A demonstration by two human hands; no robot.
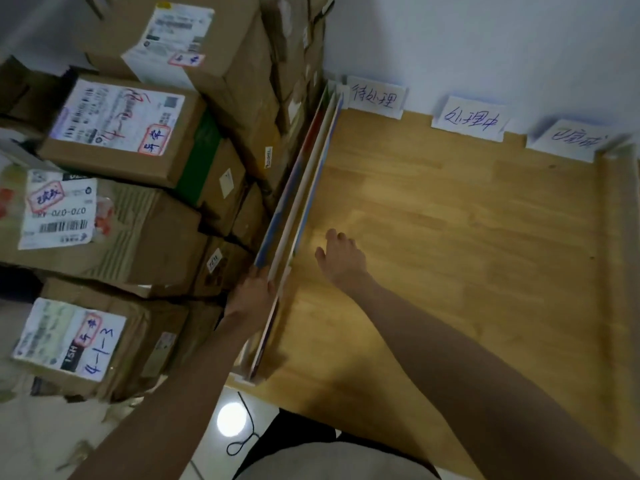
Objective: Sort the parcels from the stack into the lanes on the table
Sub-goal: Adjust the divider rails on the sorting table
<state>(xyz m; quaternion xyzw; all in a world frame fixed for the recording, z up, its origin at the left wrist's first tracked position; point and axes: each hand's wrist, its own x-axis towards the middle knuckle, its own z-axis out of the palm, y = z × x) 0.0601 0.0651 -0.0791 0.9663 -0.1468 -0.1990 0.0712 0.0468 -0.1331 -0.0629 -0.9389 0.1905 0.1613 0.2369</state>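
Note:
A tall stack of brown cardboard parcels with white shipping labels fills the left of the view, beside the wooden table. Thin upright boards stand on edge along the table's left side, between stack and table. My left hand holds the near part of these boards, fingers over their top edge. My right hand hovers or rests above the table just right of the boards, fingers loosely bent, holding nothing. Three handwritten paper lane signs stand along the wall at the table's far edge.
A raised wooden rail borders the table's right side. A white wall rises behind the signs. On the tiled floor below lie a black cable and a bright light reflection. Dark clothing shows at the bottom.

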